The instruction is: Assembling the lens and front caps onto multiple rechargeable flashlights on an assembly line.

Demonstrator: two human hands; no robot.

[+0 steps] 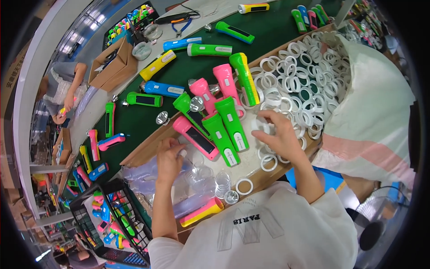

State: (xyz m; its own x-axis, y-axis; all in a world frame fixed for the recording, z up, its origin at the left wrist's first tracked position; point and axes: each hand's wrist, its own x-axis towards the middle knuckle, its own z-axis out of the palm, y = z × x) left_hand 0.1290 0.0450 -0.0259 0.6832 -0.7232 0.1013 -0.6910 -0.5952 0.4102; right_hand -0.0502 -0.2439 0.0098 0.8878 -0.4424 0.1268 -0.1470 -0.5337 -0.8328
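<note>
My right hand (pixel 283 136) is curled with a white plastic ring (pixel 258 127) between thumb and fingers, beside a heap of such rings (pixel 309 85). My left hand (pixel 169 160) is pinched closed over clear plastic bags (pixel 145 172); what it grips, if anything, I cannot make out. Just right of it lies a pink flashlight (pixel 195 137) with a dark panel. Between my hands two green flashlights (pixel 231 123) lie side by side. Stacked clear discs (pixel 222 183), a silver reflector (pixel 231 197) and a loose white ring (pixel 244 186) sit close to my body.
More coloured flashlights (pixel 163 88) are spread over the green table (pixel 148 119). A black crate (pixel 112 224) of flashlights stands at lower left. A white sack (pixel 371 98) borders the rings at right. Beyond are a cardboard box (pixel 112 67), pliers (pixel 181 28) and another person (pixel 67 89).
</note>
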